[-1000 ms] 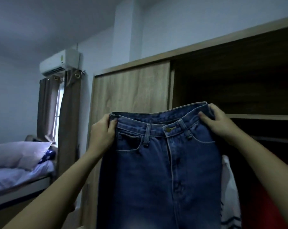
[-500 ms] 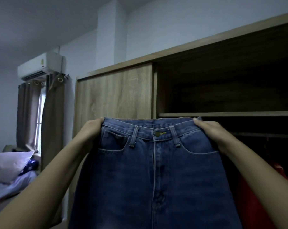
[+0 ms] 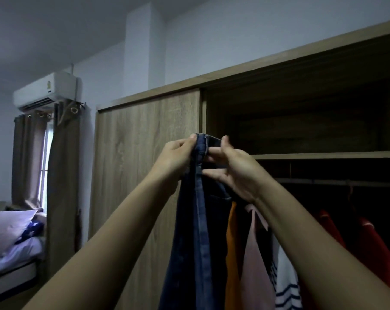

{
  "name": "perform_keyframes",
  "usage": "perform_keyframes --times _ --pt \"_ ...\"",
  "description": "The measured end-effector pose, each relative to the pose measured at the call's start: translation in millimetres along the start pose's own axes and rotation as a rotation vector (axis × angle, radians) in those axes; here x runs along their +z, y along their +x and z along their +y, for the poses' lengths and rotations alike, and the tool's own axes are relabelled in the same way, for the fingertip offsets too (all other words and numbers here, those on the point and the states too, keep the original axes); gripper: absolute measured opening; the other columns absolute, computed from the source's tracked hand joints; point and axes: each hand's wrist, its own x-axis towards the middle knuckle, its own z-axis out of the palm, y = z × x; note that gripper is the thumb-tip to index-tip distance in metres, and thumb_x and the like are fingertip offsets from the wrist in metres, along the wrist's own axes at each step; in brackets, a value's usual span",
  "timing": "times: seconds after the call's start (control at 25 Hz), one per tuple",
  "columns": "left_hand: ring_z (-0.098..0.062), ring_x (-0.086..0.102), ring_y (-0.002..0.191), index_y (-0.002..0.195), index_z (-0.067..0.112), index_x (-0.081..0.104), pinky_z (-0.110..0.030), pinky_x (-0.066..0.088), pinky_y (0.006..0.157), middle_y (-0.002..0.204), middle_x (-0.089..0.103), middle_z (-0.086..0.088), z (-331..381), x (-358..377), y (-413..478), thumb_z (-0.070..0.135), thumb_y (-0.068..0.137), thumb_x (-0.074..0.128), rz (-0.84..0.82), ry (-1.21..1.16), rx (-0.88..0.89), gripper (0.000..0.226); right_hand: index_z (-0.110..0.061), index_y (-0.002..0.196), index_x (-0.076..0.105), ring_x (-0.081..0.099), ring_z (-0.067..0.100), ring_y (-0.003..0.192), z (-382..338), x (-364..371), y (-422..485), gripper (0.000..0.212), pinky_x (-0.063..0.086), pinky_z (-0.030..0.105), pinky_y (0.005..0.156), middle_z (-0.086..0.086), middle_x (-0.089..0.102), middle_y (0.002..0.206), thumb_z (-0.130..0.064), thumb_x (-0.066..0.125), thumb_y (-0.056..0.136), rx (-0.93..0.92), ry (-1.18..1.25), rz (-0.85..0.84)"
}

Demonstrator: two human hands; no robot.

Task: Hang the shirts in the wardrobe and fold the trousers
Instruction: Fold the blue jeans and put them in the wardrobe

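Observation:
I hold a pair of dark blue jeans (image 3: 196, 231) up in front of the wardrobe (image 3: 144, 142), folded lengthwise so the two halves of the waistband meet. My left hand (image 3: 176, 157) pinches the waistband from the left. My right hand (image 3: 232, 166) grips it from the right, fingers wrapped around the denim. The legs hang straight down out of the frame. Behind the jeans, shirts hang on the rail (image 3: 337, 182): an orange one (image 3: 232, 253), a pink one (image 3: 254, 260), a striped white one (image 3: 285, 285) and red ones (image 3: 373, 247).
The wardrobe's sliding door (image 3: 131, 175) covers its left half; the right half stands open with a shelf (image 3: 328, 155) above the rail. A bed with a pillow (image 3: 6, 229) lies at the left, under a curtained window (image 3: 44, 157) and an air conditioner (image 3: 46, 90).
The jeans were spread flat by the waistband's two ends; my hands have come together, folding them in half lengthwise. The shirts behind have come into view.

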Motion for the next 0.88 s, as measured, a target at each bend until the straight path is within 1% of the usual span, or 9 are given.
perform_keyframes --times 0.08,0.16,0.28,0.36,0.44,0.52,0.64,0.8,0.88 --pt "-0.02 0.07 0.079 0.102 0.005 0.066 -0.031 0.057 0.068 0.09 0.072 -0.009 1 -2 -4 0.026 0.091 0.058 0.01 -0.017 0.093 0.024 -0.013 0.118 0.06 0.058 0.024 0.109 -1 -2 -5 0.071 0.048 0.037 0.094 0.01 0.059 0.119 -0.06 0.014 0.094 0.04 0.036 -0.061" --pt "-0.023 0.069 0.078 0.103 0.002 0.064 -0.034 0.057 0.07 0.089 0.07 -0.011 0 -7 -3 0.016 0.089 0.06 0.049 -0.057 0.127 0.02 -0.022 0.116 0.062 0.05 0.019 0.12 2 -3 -11 0.07 0.04 0.04 0.099 0.002 0.057 0.124 -0.061 0.009 0.093 -0.007 0.058 -0.12" --pt "-0.026 0.065 0.069 0.093 -0.001 0.063 -0.038 0.055 0.069 0.077 0.068 -0.013 3 -19 5 0.009 0.092 0.052 0.092 -0.25 0.089 0.015 -0.023 0.129 0.048 0.047 0.015 0.12 19 -13 -11 0.043 0.042 0.028 0.088 -0.007 0.049 0.124 -0.048 0.037 0.095 -0.274 -0.328 0.162" --pt "-0.022 0.065 0.061 0.087 0.001 0.062 -0.034 0.054 0.065 0.069 0.067 -0.011 7 -27 8 0.008 0.091 0.05 0.1 -0.38 0.055 0.015 -0.023 0.136 0.035 0.044 0.013 0.121 27 -21 -14 0.067 0.04 0.028 0.094 -0.009 0.043 0.123 -0.056 0.055 0.081 -0.4 -0.645 0.377" --pt "-0.019 0.065 0.059 0.089 0.001 0.06 -0.03 0.054 0.062 0.067 0.068 -0.008 5 -33 8 0.01 0.092 0.046 0.055 -0.42 0.038 0.017 -0.022 0.128 0.044 0.055 0.015 0.114 31 -26 -13 0.078 0.046 0.032 0.094 -0.009 0.056 0.116 -0.068 0.057 0.067 -0.291 -0.575 0.282" --pt "-0.015 0.064 0.059 0.085 0.003 0.056 -0.023 0.052 0.054 0.064 0.066 -0.003 -1 -40 4 0.009 0.093 0.041 -0.004 -0.343 0.034 0.018 -0.02 0.111 0.053 0.06 0.012 0.098 33 -25 -15 0.064 0.048 0.03 0.083 -0.008 0.062 0.104 -0.067 0.058 0.069 -0.293 -0.636 0.321" --pt "-0.018 0.068 0.087 0.109 0.006 0.057 -0.025 0.055 0.07 0.095 0.069 -0.005 -17 -40 -1 0.023 0.095 0.048 -0.163 -0.025 0.064 0.024 -0.013 0.11 0.051 0.056 0.012 0.092 41 -22 -19 0.055 0.043 0.027 0.076 -0.004 0.059 0.101 -0.056 0.061 0.079 -0.362 -0.769 0.471" --pt "-0.019 0.066 0.09 0.107 0.008 0.056 -0.028 0.055 0.077 0.099 0.066 -0.004 -34 -23 -1 0.018 0.083 0.069 0.167 0.099 0.262 0.029 -0.02 0.116 0.048 0.06 0.009 0.103 56 -36 -35 0.048 0.047 0.022 0.079 -0.008 0.061 0.107 -0.052 0.06 0.081 -0.349 -0.691 0.356" --pt "-0.013 0.061 0.086 0.105 0.012 0.053 -0.028 0.053 0.077 0.097 0.062 -0.002 -32 -30 3 0.019 0.081 0.069 0.247 0.092 0.37 0.029 -0.031 0.124 0.04 0.055 -0.01 0.107 85 -52 -59 0.051 0.046 0.014 0.087 -0.019 0.057 0.116 -0.045 0.064 0.081 -0.298 -0.609 0.211"
